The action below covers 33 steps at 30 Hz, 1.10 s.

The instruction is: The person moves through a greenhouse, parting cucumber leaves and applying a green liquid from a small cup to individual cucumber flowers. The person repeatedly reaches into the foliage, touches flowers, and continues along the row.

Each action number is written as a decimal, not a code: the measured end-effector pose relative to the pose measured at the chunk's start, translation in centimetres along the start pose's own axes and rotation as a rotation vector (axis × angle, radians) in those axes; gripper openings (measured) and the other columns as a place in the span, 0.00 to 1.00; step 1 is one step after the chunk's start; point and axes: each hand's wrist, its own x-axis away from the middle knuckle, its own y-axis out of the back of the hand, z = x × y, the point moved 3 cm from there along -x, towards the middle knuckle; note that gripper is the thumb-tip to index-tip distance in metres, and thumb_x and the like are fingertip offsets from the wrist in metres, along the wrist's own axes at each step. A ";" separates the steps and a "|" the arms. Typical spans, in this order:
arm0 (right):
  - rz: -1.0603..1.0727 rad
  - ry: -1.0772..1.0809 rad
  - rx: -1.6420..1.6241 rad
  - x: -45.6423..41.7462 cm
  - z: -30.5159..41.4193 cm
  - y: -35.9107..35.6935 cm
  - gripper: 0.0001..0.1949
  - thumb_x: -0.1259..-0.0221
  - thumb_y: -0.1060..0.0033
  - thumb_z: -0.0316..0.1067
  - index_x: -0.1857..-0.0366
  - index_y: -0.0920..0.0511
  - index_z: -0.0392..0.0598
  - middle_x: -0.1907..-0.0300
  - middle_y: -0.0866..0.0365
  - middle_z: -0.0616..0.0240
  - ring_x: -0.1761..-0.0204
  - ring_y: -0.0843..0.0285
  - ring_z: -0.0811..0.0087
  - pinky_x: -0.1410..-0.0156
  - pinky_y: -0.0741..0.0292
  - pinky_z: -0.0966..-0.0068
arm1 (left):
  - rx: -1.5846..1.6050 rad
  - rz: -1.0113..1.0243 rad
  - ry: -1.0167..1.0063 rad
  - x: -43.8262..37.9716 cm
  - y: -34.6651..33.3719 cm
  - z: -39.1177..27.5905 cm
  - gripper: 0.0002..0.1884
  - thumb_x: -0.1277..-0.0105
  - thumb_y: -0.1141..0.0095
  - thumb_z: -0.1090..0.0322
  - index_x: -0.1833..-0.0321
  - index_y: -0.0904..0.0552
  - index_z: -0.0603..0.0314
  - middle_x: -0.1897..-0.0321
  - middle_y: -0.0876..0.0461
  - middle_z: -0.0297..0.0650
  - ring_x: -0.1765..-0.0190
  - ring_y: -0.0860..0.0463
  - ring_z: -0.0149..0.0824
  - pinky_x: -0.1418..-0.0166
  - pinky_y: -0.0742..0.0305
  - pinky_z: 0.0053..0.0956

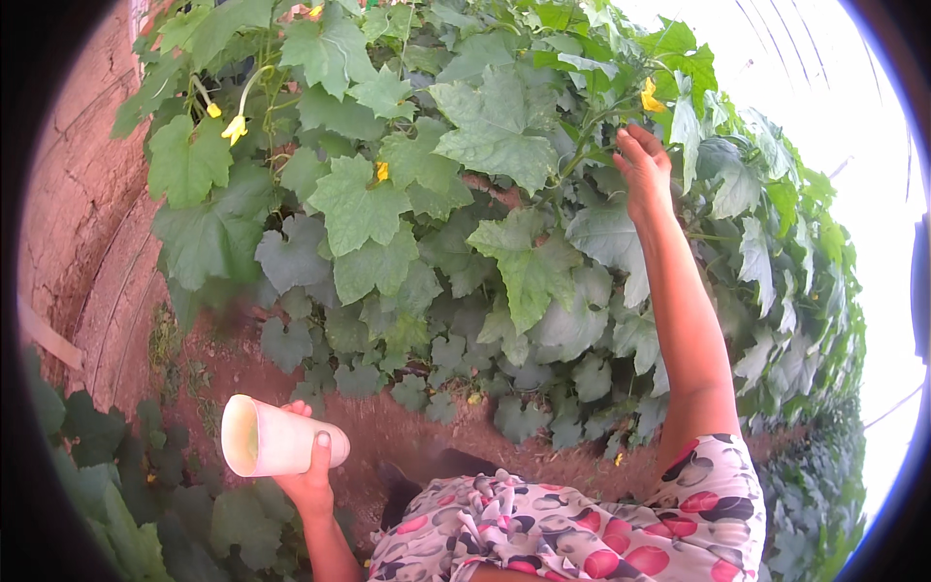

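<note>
My left hand (309, 455) is wrapped around a white cup (280, 438), tilted sideways with its mouth facing left. A pale greenish tint shows on its inner wall; the bottom of the cup is hidden. My right hand (644, 164) is raised among the vine's upper leaves, thumb and fingertips brought close together. It is at a stem just below a yellow flower (651, 98). Whether something small is pinched between those fingertips is too small to tell. Broad lobed leaves (502, 131) of the climbing vine fill the view ahead of me.
Two drooping yellow blossoms (234, 129) hang at the upper left, near a cracked earthen wall (87, 174). Reddish bare soil (371, 422) runs beneath the vines. More leafy plants (247, 524) crowd the lower left. Bright translucent sheeting (800, 73) curves along the right.
</note>
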 end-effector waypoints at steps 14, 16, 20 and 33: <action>0.345 -0.129 -0.455 -2.3 -1.8 1.0 0.12 0.35 0.47 0.44 0.67 0.24 0.46 0.53 0.24 0.64 0.55 0.25 0.73 0.52 0.24 0.74 | -0.041 0.369 0.025 -8.4 -10.8 -1.3 0.33 0.50 0.36 0.68 0.41 0.34 0.67 0.51 0.27 0.46 0.47 0.25 0.41 0.39 0.31 0.37; 0.291 -0.143 -0.250 -1.9 -0.9 1.5 0.09 0.37 0.43 0.40 0.68 0.24 0.47 0.56 0.24 0.66 0.56 0.25 0.74 0.53 0.24 0.76 | -0.023 0.419 0.037 -9.2 -12.1 -0.8 0.32 0.50 0.36 0.67 0.42 0.34 0.67 0.51 0.27 0.46 0.47 0.25 0.41 0.39 0.31 0.37; 0.401 -0.158 0.059 -2.8 -0.3 2.4 0.16 0.45 0.33 0.32 0.54 0.26 0.45 0.58 0.26 0.69 0.58 0.25 0.79 0.54 0.25 0.80 | 0.040 0.540 0.062 -10.8 -12.5 0.8 0.33 0.50 0.35 0.72 0.40 0.34 0.67 0.48 0.28 0.47 0.45 0.26 0.41 0.38 0.31 0.36; 0.123 0.350 1.090 -1.6 2.7 0.8 0.10 0.41 0.48 0.32 0.57 0.25 0.42 0.68 0.20 0.49 0.64 0.20 0.53 0.58 0.26 0.65 | 0.084 0.552 0.095 -17.1 -7.9 -0.4 0.32 0.48 0.38 0.69 0.40 0.35 0.68 0.49 0.27 0.47 0.46 0.25 0.42 0.38 0.31 0.37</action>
